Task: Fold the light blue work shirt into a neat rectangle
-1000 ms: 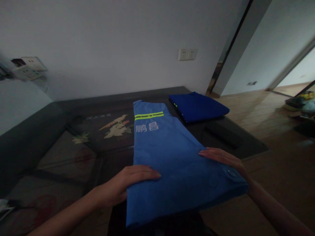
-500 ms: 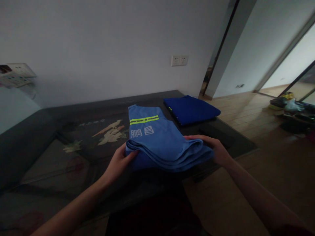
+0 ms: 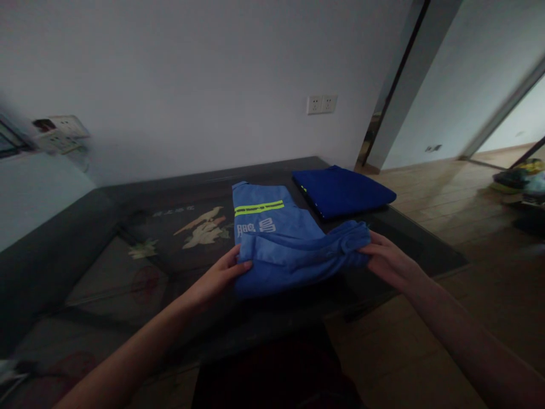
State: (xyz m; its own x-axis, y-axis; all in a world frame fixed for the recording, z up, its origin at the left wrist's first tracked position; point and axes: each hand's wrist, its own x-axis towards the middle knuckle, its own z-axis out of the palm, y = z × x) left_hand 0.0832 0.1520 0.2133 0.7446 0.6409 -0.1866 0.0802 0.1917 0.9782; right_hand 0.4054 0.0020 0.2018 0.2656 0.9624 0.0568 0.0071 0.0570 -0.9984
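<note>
A light blue work garment [image 3: 276,264] with a yellow-green reflective stripe and white lettering lies on the dark table [image 3: 102,213], its near end folded up and over toward the lettering. My left hand [image 3: 227,270] pinches the left end of that fold, thumb on top. At the right end, my right hand [image 3: 389,258] grips the bunched layers, with its fingers partly hidden behind the cloth. Beyond the right hand lies a darker blue folded garment [image 3: 344,190], flat and touched by neither hand.
The table carries a printed flower design [image 3: 204,230] and has its back edge by the wall. A double wall socket [image 3: 322,104] is above it. Another socket block [image 3: 62,133] is at left. Wooden floor [image 3: 430,193] and a pile of things [image 3: 522,179] lie to the right.
The near end of the light blue garment has been lifted and turned over away from me, now covering the lower part of the lettering. Both hands still hold it. The view has shifted slightly left.
</note>
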